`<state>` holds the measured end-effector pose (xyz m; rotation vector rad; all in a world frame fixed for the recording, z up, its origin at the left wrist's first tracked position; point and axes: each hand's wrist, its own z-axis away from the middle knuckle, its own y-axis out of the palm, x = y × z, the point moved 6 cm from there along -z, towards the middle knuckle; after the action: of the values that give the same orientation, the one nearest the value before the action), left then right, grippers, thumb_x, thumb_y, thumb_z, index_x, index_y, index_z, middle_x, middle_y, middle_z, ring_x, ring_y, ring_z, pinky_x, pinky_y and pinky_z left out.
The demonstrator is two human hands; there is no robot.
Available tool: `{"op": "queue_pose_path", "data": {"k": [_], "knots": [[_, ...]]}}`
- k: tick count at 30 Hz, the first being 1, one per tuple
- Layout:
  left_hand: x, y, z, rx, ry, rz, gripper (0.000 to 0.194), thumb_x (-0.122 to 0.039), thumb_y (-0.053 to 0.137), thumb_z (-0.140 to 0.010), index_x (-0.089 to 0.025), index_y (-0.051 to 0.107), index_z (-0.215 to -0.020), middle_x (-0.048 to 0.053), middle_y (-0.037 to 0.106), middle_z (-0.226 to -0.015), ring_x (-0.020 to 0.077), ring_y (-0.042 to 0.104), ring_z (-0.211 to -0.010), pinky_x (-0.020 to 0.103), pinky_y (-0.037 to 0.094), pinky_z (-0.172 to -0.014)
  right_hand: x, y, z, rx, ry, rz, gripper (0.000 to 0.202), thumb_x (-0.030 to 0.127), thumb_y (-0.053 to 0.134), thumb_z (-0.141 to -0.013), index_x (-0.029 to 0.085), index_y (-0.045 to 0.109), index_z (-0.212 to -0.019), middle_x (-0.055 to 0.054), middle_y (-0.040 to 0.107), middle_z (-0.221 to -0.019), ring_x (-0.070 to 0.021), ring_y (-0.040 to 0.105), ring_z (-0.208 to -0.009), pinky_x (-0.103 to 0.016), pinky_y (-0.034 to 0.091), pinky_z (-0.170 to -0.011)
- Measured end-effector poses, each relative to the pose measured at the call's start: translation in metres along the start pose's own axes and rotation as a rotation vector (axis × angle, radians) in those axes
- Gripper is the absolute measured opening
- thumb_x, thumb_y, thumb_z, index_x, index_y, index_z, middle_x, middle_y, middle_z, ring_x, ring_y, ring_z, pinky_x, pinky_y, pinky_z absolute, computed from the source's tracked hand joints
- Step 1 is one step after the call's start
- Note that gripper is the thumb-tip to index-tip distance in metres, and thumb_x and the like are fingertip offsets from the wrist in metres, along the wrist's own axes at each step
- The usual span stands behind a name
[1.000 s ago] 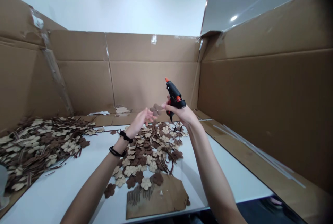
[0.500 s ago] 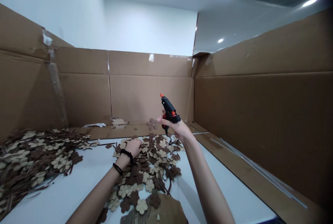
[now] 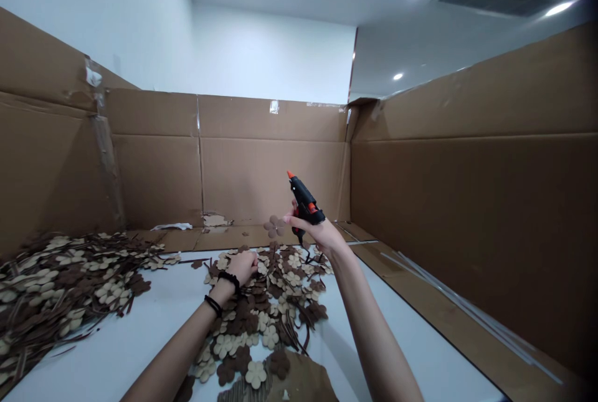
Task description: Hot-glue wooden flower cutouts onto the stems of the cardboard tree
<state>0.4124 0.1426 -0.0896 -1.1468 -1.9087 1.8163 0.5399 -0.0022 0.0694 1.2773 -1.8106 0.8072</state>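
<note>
My right hand [image 3: 322, 232] is wrapped round a black glue gun [image 3: 306, 199], its orange nozzle tilted up and to the left. Between the fingertips of that same hand, a brown flower cutout [image 3: 273, 226] is pinched and held above the table. My left hand [image 3: 243, 265], with dark bands at the wrist, rests in the middle pile of brown and cream flower cutouts [image 3: 261, 302]. Its fingers are curled, and what they may hold is hidden. A dark cord hangs below the glue gun towards the pile.
A larger heap of flower cutouts and thin strips [image 3: 70, 283] covers the left of the white table [image 3: 154, 321]. Clear glue sticks [image 3: 467, 308] lie along the right cardboard edge. A torn cardboard piece [image 3: 303, 380] lies at the front. Tall cardboard walls [image 3: 275, 171] enclose the table.
The view has shifted very slightly. Both hands, the glue gun and the held flower stay in nearly the same places.
</note>
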Motion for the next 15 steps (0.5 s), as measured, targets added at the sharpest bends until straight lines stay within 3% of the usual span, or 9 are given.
{"op": "queue_pose_path", "data": {"k": [4, 8, 12, 15], "knots": [[0.003, -0.008, 0.002, 0.011, 0.004, 0.142, 0.002, -0.018, 0.062, -0.070, -0.017, 0.060, -0.071, 0.004, 0.068, -0.077, 0.0172, 0.060, -0.072, 0.024, 0.036, -0.061, 0.000, -0.001, 0.000, 0.002, -0.007, 0.011, 0.032, 0.035, 0.077, -0.060, 0.020, 0.057, -0.080, 0.000, 0.058, -0.075, -0.0151, 0.052, -0.073, -0.029, 0.039, -0.072], [0.003, -0.025, -0.001, 0.013, 0.029, 0.277, 0.015, -0.030, 0.065, -0.069, -0.016, 0.059, -0.065, 0.003, 0.066, -0.072, 0.0164, 0.058, -0.068, 0.024, 0.037, -0.060, 0.000, -0.002, 0.000, 0.004, 0.003, -0.044, 0.038, 0.032, 0.078, -0.058, 0.020, 0.055, -0.086, 0.001, 0.059, -0.075, -0.0156, 0.054, -0.075, -0.030, 0.039, -0.073], [-0.004, -0.046, 0.000, 0.024, 0.049, 0.430, 0.031, -0.045, 0.059, -0.074, -0.014, 0.060, -0.078, 0.004, 0.063, -0.072, 0.0151, 0.055, -0.066, 0.023, 0.040, -0.060, -0.002, -0.002, -0.001, -0.025, 0.001, -0.056, 0.038, 0.032, 0.078, -0.058, 0.020, 0.054, -0.084, 0.002, 0.058, -0.073, -0.0142, 0.052, -0.072, -0.029, 0.039, -0.071], [-0.018, -0.068, 0.008, 0.012, 0.091, 0.608, 0.041, -0.049, 0.057, -0.075, -0.012, 0.060, -0.094, 0.004, 0.063, -0.076, 0.0135, 0.055, -0.066, 0.022, 0.041, -0.059, -0.005, -0.008, -0.004, -0.132, -0.044, -0.038, 0.032, 0.037, 0.075, -0.061, 0.020, 0.054, -0.077, 0.002, 0.056, -0.072, -0.0133, 0.050, -0.069, -0.028, 0.039, -0.068]]}}
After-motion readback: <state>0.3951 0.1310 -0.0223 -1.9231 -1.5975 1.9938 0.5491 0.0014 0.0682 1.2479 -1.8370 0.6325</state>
